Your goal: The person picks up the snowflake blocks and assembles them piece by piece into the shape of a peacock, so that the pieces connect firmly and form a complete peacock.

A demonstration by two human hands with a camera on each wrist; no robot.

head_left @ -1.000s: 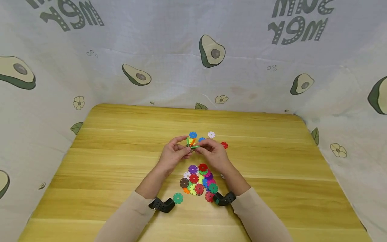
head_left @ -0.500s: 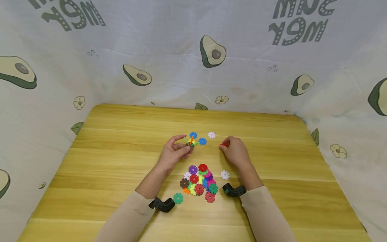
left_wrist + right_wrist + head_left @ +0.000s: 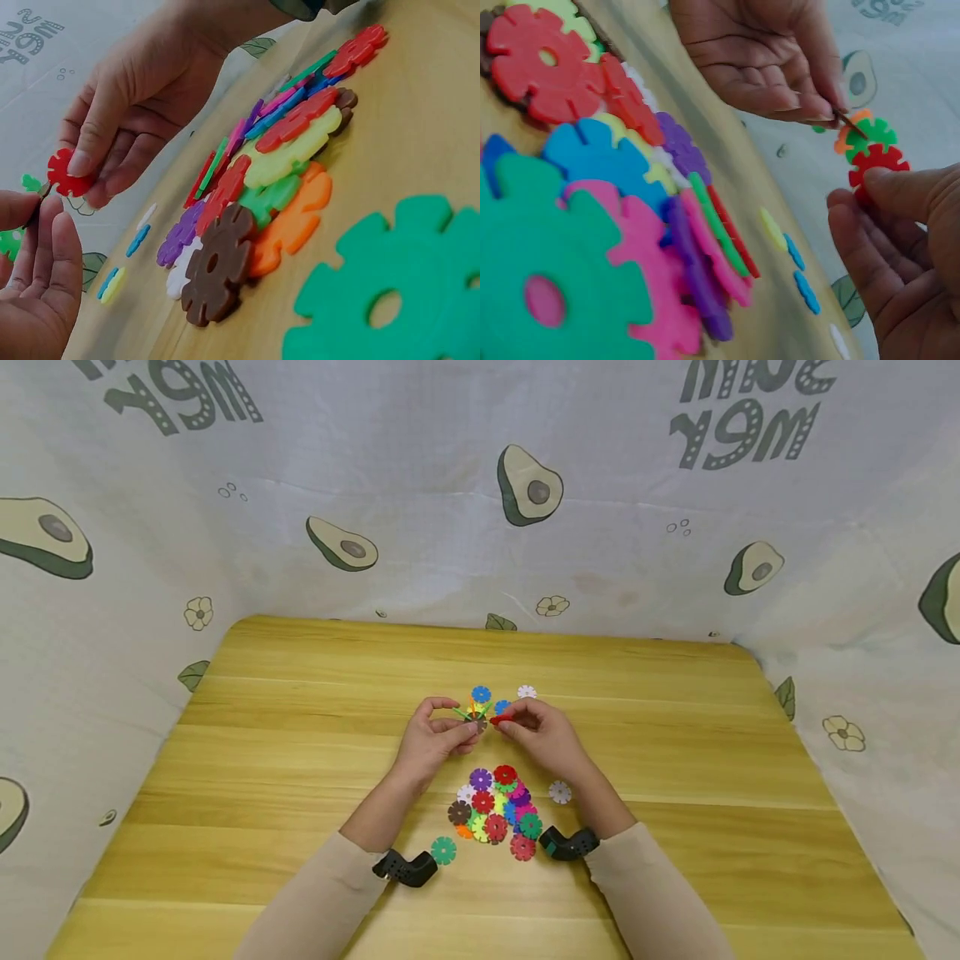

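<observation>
Change: right hand (image 3: 546, 737) is carrying a pinched red disc (image 3: 878, 157) inward from the table (image 3: 300, 735), where it lay beyond and right of the disc heap (image 3: 497, 806). Directly beyond the heap, left hand (image 3: 433, 737) is pinching a brown disc (image 3: 482, 724) bearing green (image 3: 877, 136) and orange discs (image 3: 845, 140). Probably another piece is joining; contact unclear.

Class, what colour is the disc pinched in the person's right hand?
The disc in the right hand is red, clearest in the left wrist view.
</observation>
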